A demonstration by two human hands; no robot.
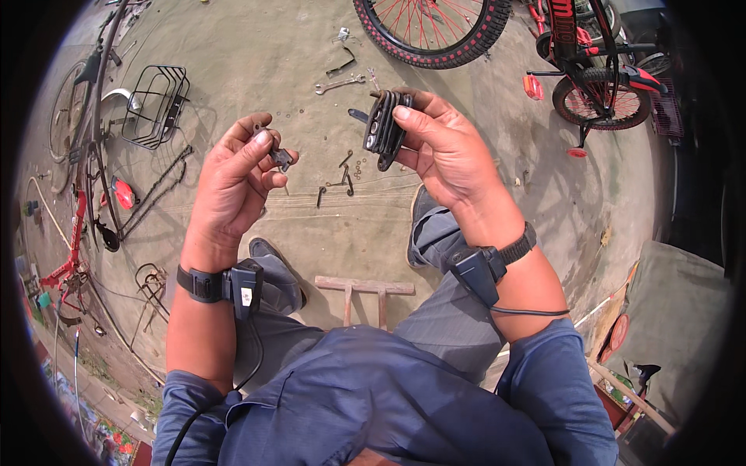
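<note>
My left hand [233,175], raised at the middle left, pinches a small dark metal part [280,155] between thumb and fingers; its exact kind is not clear. Level with it, my right hand [451,147] grips a black block of stacked, ribbed layers [384,124] with silvery spots along one side. The thumb presses on its near edge, and the fingers behind are partly hidden. The two held things are apart, above the ground. Below and between them lie several dark bolts or bent keys [348,182] and small washers [358,168].
An open-end wrench [339,84] and a black bracket [342,64] lie farther off. A black wire basket [155,106] and a chain [159,186] are at left. A bicycle wheel [435,31] stands ahead, a small bicycle [598,89] at right. A wooden piece [365,286] sits between my legs.
</note>
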